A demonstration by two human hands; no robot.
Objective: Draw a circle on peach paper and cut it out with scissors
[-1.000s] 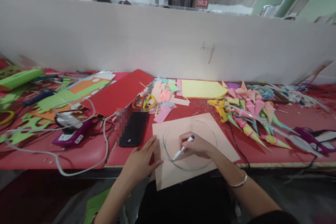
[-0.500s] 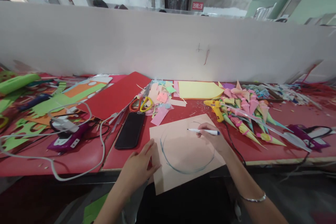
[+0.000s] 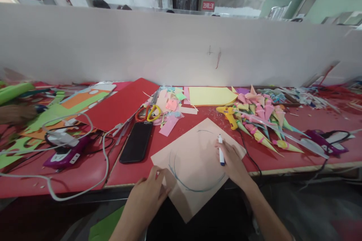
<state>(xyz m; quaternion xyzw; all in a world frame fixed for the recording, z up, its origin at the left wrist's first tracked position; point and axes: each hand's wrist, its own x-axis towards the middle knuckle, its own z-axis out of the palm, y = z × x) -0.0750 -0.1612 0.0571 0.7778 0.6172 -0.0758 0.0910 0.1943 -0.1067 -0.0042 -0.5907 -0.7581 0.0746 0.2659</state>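
Note:
A light pink sheet of paper lies turned cornerwise at the table's front edge, its near corner reaching over my lap. Curved dark teal lines on it form part of a large circle, with a short arc near the top. My left hand pinches the sheet at its left edge, thumb and fingers together. In my right hand is a white marker with a dark blue end, held nearly upright over the right part of the sheet. Its tip points away from me; I cannot tell whether it touches the paper.
A black phone, scissors and paper scraps lie left of the sheet. On the right are a yellow glue gun and a pile of paper cones. A purple power strip trails white cable. Another person's hand shows far left.
The sheet has turned, so a corner now points toward me. My right hand has swung the marker from lying sideways to nearly upright. Another person's hand has appeared at far left.

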